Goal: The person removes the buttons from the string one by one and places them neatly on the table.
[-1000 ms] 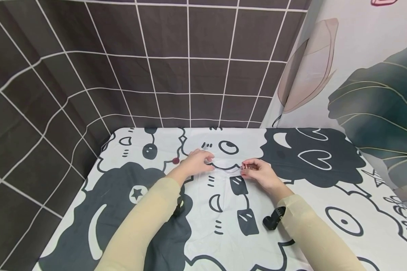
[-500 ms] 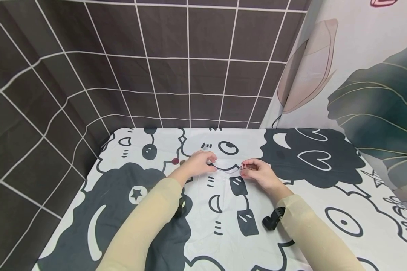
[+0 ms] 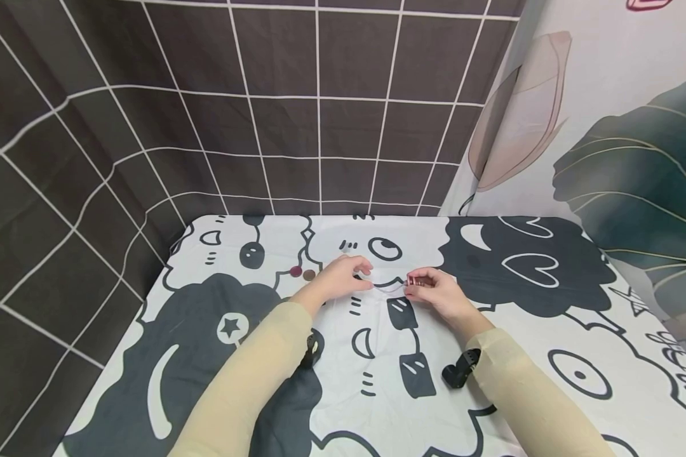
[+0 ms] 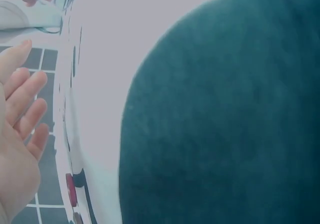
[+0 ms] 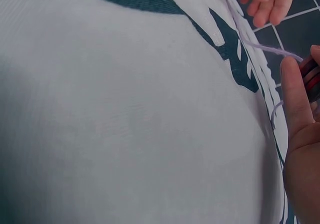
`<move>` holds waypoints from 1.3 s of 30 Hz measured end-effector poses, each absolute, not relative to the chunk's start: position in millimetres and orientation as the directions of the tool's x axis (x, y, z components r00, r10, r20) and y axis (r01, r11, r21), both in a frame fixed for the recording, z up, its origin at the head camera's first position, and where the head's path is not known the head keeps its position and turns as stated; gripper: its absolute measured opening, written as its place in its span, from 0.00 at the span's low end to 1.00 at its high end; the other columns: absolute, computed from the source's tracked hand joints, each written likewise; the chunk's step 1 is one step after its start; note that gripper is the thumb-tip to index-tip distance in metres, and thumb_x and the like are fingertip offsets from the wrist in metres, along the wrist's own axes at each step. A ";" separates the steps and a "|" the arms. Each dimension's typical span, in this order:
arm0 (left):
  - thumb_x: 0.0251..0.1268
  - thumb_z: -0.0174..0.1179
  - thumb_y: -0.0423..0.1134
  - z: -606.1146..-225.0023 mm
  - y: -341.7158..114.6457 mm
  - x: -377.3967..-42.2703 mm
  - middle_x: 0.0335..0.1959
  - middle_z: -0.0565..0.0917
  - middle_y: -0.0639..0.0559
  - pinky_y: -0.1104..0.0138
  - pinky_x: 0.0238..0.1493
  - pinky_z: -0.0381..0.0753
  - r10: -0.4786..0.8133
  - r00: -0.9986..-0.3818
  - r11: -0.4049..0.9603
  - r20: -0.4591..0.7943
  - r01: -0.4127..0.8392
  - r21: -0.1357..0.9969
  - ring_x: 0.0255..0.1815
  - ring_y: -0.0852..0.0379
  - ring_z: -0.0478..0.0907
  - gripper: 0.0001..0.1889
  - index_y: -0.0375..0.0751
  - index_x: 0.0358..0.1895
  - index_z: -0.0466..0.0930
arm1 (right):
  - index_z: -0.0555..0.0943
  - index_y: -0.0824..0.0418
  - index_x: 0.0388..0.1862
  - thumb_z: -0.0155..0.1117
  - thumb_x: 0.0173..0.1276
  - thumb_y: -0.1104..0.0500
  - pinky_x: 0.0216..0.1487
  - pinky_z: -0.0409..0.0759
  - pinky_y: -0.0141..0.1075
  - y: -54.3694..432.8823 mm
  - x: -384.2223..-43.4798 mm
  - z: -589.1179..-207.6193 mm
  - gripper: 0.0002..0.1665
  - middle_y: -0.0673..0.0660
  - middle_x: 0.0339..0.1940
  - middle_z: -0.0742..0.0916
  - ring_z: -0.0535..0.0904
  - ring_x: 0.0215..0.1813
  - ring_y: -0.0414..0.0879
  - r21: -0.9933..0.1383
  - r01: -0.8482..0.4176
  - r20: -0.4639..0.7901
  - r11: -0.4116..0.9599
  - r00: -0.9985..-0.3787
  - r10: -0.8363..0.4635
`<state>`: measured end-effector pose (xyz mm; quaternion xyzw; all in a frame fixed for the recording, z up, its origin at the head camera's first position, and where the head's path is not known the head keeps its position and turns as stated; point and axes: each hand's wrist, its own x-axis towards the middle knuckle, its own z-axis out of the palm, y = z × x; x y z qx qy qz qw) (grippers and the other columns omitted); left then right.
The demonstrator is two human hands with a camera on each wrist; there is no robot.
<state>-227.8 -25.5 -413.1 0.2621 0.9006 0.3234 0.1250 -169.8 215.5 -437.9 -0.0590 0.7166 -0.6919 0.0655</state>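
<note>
Head view, from the left: a dark cloth with a white grid (image 3: 288,127) hangs across the left and top of the frame, behind a white cover with black cartoon prints (image 3: 343,400). Just left of centre, a dark red disc (image 3: 295,271) and a brown disc (image 3: 309,275) lie close beside each other on the cover, near the left hand (image 3: 337,278). That hand reaches in from the lower left in a beige sleeve (image 3: 234,381); its fingers are loosely bent, thumb apart, and the left wrist view shows them relaxed around nothing.

Between the hands, at the middle of the frame, runs a thin purple string (image 5: 271,49), clearer in the right wrist view. Right of it, the right hand (image 3: 441,295) pinches a stack of buttons (image 3: 414,280), red and brown, between thumb and fingers; at the upper left of the left wrist view, a brown one shows four holes. The string leads to this stack. A black wrist device (image 3: 462,369) sits below that hand. At the far right hangs a pale curtain with large leaf prints (image 3: 634,158).
</note>
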 end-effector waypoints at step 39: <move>0.59 0.64 0.44 -411.8 -6.7 -224.4 0.45 0.82 0.53 0.67 0.53 0.71 0.637 -0.770 0.569 -0.027 0.446 0.690 0.50 0.57 0.76 0.18 0.44 0.51 0.77 | 0.67 0.84 0.51 0.61 0.60 0.73 0.44 0.80 0.39 218.3 -168.2 -437.8 0.23 0.63 0.39 0.80 0.83 0.38 0.44 -1.000 0.000 -0.004 0.021 -0.977 -0.213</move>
